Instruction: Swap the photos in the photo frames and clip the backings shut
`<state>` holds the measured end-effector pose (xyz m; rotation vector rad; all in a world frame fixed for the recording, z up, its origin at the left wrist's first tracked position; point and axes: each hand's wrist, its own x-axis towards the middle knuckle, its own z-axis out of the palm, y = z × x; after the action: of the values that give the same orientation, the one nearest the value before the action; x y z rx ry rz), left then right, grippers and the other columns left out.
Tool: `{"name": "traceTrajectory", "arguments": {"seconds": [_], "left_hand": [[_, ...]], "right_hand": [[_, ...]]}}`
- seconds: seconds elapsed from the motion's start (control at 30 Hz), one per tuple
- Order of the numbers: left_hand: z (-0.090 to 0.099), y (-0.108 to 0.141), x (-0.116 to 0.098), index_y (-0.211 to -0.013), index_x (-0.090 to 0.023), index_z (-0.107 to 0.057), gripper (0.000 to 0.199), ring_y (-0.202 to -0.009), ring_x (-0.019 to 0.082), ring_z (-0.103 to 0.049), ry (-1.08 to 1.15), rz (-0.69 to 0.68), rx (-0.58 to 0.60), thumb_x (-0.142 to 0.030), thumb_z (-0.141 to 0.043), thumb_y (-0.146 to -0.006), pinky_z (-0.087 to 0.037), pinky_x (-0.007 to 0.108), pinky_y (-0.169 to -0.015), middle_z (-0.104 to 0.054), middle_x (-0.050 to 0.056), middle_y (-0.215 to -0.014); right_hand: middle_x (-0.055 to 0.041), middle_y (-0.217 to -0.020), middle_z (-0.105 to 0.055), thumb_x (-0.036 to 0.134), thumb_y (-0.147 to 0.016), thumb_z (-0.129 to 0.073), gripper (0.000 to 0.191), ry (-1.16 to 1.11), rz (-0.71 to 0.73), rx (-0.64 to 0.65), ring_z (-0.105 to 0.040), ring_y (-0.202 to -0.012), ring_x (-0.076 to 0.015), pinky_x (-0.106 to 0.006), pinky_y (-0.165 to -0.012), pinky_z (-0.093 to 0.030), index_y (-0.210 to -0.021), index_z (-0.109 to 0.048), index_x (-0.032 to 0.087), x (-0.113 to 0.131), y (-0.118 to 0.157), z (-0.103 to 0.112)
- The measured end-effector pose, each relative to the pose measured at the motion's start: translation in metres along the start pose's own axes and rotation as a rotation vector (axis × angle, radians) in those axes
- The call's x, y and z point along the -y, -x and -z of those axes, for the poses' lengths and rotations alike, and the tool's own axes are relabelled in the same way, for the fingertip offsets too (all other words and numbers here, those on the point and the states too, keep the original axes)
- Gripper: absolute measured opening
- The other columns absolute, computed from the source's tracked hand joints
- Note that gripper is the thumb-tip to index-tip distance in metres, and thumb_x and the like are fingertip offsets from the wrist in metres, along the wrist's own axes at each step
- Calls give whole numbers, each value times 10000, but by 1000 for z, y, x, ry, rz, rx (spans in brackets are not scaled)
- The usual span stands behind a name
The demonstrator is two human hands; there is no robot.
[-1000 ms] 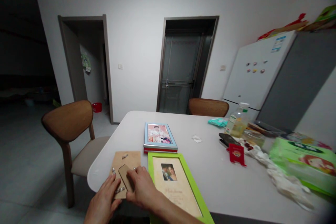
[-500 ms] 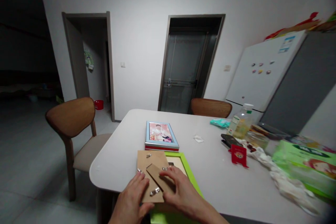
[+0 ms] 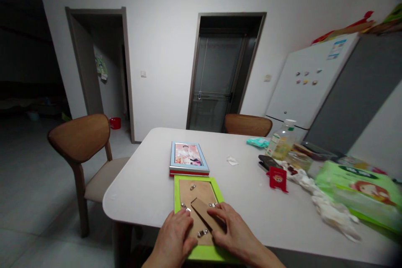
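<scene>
at lower center, the brown backing board [image 3: 204, 191] lies inside the green picture frame [image 3: 205, 253], right grip [image 3: 231, 231] pinching its easel leg [image 3: 204, 212], left grip [image 3: 176, 234] resting unclenched on its left side.

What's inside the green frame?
A brown backing board with metal clips and a stand flap shows within the rim. The left hand and right hand hide parts of it; whatever lies beneath the board is covered.
</scene>
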<state>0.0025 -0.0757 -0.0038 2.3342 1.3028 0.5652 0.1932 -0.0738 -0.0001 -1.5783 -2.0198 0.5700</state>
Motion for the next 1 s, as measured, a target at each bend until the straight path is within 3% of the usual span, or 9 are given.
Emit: {"name": "traceTrajectory", "arguments": {"seconds": [0.2, 0.37, 0.67, 0.83, 1.0], "left_hand": [[5, 6, -4, -1085, -180, -513, 427, -1187, 238, -345, 23, 37, 93, -239, -579, -667, -213, 464, -1001, -440, 98, -1256], [3, 7, -3, -1140, -183, -461, 695, -1233, 268, -241, -72, 41, 211, -414, -695, -528, -171, 482, -1006, -316, 111, -1332], [-13, 10, 15, -1000, -205, -538, 519, -1204, 223, -316, -65, 7, 88, -339, -711, -529, -221, 385, -1007, -419, 51, -1282], [-12, 11, 13, -952, -195, -553, 464, -1185, 226, -345, -68, 20, 59, -307, -704, -528, -247, 379, -994, -446, 59, -1260], [-13, 13, 13, -966, -188, -552, 465, -1177, 217, -358, -80, 9, 34, -288, -691, -534, -260, 358, -991, -448, 62, -1257]], "right_hand": [[-65, -929, -507, 133, -548, -464, 430, 47, 26, 8, -466, -903, -191, -288, -841, -350, -951, -604, 188, -5, 4, 2], [-70, -894, -513, 115, -549, -459, 435, 115, 66, -46, -458, -878, -195, -304, -809, -353, -956, -601, 176, -9, 0, -6], [-74, -972, -525, 229, -695, -496, 259, 183, 146, -120, -445, -918, -197, -321, -818, -338, -933, -596, 202, -15, 2, -12], [-86, -946, -517, 240, -779, -400, 261, 285, 56, -201, -437, -885, -193, -311, -784, -346, -957, -581, 181, -23, -8, -7], [-82, -914, -501, 257, -790, -387, 230, 414, 7, -174, -434, -847, -186, -286, -748, -342, -842, -600, 188, -24, -19, -6]]}}
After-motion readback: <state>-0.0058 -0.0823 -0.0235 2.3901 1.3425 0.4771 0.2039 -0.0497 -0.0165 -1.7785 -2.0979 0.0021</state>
